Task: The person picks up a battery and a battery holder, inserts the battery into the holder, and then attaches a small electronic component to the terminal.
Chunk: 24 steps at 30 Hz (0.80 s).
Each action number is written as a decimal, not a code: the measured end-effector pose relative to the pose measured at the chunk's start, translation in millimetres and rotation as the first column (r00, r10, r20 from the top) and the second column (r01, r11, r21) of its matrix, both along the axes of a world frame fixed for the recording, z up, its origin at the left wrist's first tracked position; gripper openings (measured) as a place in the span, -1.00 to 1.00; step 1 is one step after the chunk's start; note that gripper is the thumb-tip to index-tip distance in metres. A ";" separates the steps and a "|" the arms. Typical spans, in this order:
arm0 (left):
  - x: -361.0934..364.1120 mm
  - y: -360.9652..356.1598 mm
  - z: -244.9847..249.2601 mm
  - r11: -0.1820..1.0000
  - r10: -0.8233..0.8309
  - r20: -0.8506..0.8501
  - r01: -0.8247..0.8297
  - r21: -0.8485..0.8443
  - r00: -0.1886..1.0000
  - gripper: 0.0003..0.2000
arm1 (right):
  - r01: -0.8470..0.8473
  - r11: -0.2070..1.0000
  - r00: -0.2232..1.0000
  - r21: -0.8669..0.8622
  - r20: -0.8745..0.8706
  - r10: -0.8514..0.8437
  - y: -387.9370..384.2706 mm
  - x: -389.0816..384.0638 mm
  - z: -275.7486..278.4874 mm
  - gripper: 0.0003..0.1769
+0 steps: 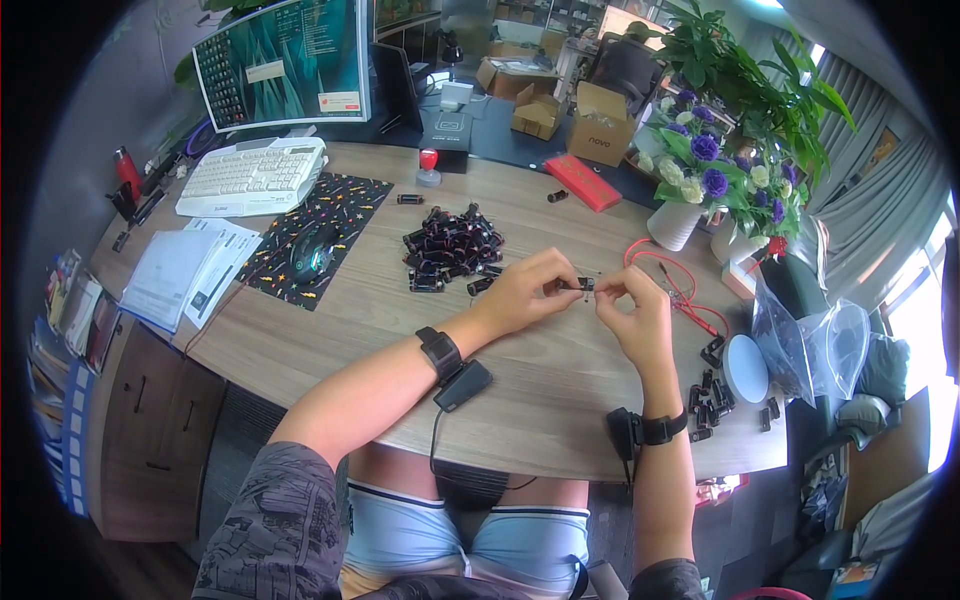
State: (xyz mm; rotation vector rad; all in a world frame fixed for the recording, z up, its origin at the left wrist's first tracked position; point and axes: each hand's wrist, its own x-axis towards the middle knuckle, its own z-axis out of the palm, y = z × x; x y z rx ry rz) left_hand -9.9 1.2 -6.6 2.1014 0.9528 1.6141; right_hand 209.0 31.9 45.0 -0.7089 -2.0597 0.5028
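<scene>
Over the middle of the desk, my left hand (pixel 537 288) is closed in a pinch at one end of a small black cylindrical part (pixel 586 284). My right hand (pixel 636 308) meets it from the other side, thumb and forefinger pinched at the part's other end. Fine detail between the fingertips is too small to make out. Left of my left hand lies a heap of similar black cylindrical parts (pixel 450 245), some touching its edge. Several more black cylinders (pixel 708 405) lie near my right wrist. Both wrists wear black straps with small black boxes.
Red cables (pixel 690 300) curl right of my right hand, near a round pale-blue disc (pixel 745 368) and clear plastic bags (pixel 835 345). A red-topped stamp (pixel 428 168), red packet (pixel 583 183) and flower vase (pixel 673 222) stand behind. Keyboard (pixel 255 178), mouse (pixel 312 252) and papers (pixel 172 270) are left.
</scene>
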 end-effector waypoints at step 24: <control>-0.5 2.8 -2.5 0.999 0.017 -0.049 -0.015 0.047 0.999 -0.82 | -0.056 0.906 0.998 -0.419 -0.028 0.048 5.4 7.1 -1.5 -0.61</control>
